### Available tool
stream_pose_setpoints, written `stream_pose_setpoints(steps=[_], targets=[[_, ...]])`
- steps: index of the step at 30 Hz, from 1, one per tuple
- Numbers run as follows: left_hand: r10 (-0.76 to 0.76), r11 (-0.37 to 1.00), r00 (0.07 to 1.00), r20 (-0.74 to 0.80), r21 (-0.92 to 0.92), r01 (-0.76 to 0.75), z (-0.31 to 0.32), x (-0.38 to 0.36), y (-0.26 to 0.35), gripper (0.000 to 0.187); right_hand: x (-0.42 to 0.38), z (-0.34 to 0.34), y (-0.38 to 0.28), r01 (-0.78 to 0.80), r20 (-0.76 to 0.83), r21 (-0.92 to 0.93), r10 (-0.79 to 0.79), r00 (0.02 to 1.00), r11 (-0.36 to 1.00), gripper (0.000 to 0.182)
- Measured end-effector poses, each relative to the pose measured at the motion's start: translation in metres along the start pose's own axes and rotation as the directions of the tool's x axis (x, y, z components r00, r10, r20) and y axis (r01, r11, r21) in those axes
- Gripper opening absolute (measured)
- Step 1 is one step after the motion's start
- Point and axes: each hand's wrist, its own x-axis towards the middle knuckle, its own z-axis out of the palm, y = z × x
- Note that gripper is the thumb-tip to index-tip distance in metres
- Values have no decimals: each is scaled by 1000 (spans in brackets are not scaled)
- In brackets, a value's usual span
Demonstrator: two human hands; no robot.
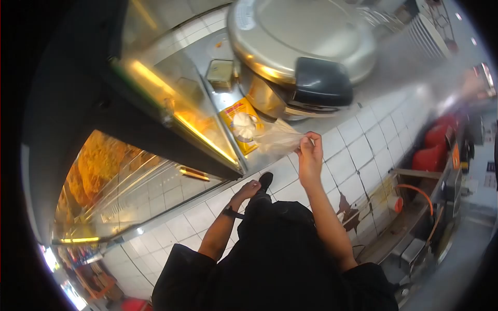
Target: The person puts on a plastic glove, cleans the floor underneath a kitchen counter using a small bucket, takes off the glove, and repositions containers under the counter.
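My right hand (pixel 309 154) pinches the edge of a thin, clear plastic bag (pixel 277 139), which hangs toward the steel counter. Beside the bag, a white bun-like item (pixel 244 126) lies on a yellow printed packet (pixel 241 116). My left hand (pixel 249 189) is low, near the glass case's lower corner, with its fingers curled and blurred; whether it holds anything is hidden. A large round steel cooker (pixel 306 36) with a black front part (pixel 322 83) stands behind the packet.
A small square tin (pixel 220 73) sits on the counter (pixel 210 49). To the left is a lit glass case (pixel 93 176) with golden-brown food inside. White tiles (pixel 353 136) cover the floor. Red stools (pixel 433 155) and a metal bench with an orange hose (pixel 423 193) stand on the right.
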Motion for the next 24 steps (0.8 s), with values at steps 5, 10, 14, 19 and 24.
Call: stream_pose_setpoints(steps=[5, 10, 14, 19, 24], targets=[[198, 977, 756, 624, -64, -203, -10, 3, 208, 57, -47, -100, -30, -222, -349, 324, 335, 875, 920, 14], [102, 837, 685, 722, -434, 333, 49, -1, 289, 51, -111, -141, -25, -24, -660, 147, 116, 743, 989, 15], [176, 933, 479, 860, -301, 198, 90, -34, 326, 51, -170, -166, -18, 105, -831, -23, -78, 551, 994, 14], [55, 998, 403, 914, -45, -33, 155, -71, 333, 25, -255, -203, -18, 280, -922, 97, -20, 386, 955, 18], [28, 998, 456, 890, -3, -55, 220, -110, 303, 18, -333, -219, -2, 354, -922, 309, 186, 340, 883, 29]])
